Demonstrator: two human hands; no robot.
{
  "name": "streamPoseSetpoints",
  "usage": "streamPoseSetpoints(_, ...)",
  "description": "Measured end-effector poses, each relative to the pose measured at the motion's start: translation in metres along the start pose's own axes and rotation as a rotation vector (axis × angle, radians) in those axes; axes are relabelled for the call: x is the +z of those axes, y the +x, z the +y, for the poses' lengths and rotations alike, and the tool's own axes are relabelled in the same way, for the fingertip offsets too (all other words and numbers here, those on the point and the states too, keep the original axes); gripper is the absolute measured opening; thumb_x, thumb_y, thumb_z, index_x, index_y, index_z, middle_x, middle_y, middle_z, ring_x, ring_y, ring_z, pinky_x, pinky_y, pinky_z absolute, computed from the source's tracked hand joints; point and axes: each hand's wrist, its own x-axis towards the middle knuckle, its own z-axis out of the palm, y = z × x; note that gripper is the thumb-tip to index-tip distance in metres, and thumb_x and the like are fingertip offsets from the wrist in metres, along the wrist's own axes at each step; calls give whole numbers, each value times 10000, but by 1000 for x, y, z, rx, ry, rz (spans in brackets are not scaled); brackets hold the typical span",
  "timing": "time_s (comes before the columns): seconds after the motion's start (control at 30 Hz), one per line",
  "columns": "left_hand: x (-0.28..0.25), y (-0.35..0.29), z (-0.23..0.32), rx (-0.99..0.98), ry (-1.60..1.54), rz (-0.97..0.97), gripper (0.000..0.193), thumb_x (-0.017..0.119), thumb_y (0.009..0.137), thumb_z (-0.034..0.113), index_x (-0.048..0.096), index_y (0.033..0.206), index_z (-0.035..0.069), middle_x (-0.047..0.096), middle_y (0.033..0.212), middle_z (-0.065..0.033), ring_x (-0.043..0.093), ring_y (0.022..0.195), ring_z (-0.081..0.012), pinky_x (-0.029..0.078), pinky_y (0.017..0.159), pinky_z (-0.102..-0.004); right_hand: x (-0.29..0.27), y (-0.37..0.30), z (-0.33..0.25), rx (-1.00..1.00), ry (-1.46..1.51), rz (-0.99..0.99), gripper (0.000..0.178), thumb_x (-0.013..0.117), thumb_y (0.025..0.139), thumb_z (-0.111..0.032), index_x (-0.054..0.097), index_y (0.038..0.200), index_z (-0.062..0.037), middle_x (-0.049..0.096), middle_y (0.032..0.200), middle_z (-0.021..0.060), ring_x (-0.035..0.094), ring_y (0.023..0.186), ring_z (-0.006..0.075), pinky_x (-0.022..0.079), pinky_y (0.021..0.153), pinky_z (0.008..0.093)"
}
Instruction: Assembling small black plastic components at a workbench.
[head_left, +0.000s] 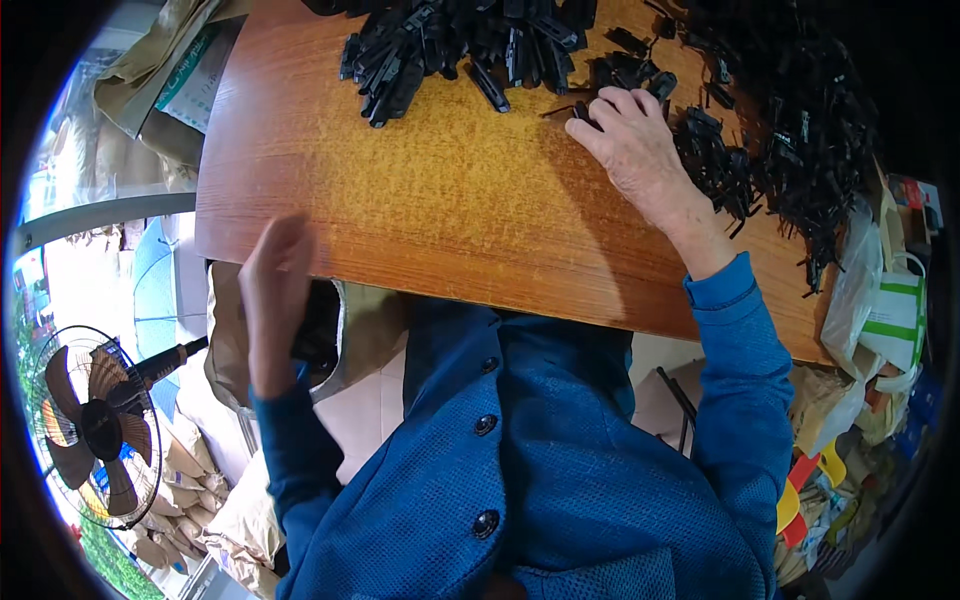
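My right hand (635,145) reaches over the far right part of the wooden table (430,200), its fingers bent down onto small black plastic parts (625,68). A thin dark piece shows by the thumb, and the fingertips partly hide what they grip. Near the table's left front edge, my left hand (280,270) is raised above an open brown bag (228,345) with dark contents. Motion smears its fingers, and I see nothing held in it. At the far middle lies a heap of longer black plastic pieces (450,50).
A large pile of thin black parts (810,120) covers the table's right side. Plastic and paper bags (890,320) hang at the right edge. A black fan (100,430) stands at the left, near stacked sacks (190,490). A cardboard box (160,90) sits at the far left.
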Motion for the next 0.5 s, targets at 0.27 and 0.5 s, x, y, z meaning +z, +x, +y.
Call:
streamPoseSetpoints(0.27, 165, 124, 100, 273, -32, -18, 514, 695, 838, 248, 445, 1212, 2, 603, 747, -113, 604, 658, -199, 491, 610, -338, -14, -4, -9, 25, 184, 8, 278, 525, 783, 15, 636, 1025, -64, 515, 904, 79, 492, 995, 251, 359, 954, 393)
streamPoseSetpoints(0.5, 157, 114, 74, 130, -427, -273, 425, 634, 822, 21, 461, 1209, -12, 606, 865, -55, 608, 733, -134, 504, 598, -239, -16, -10, -5, -82, 136, -40, 212, 585, 768, -49, 628, 973, -80, 540, 878, 39, 493, 899, 204, 393, 896, 357)
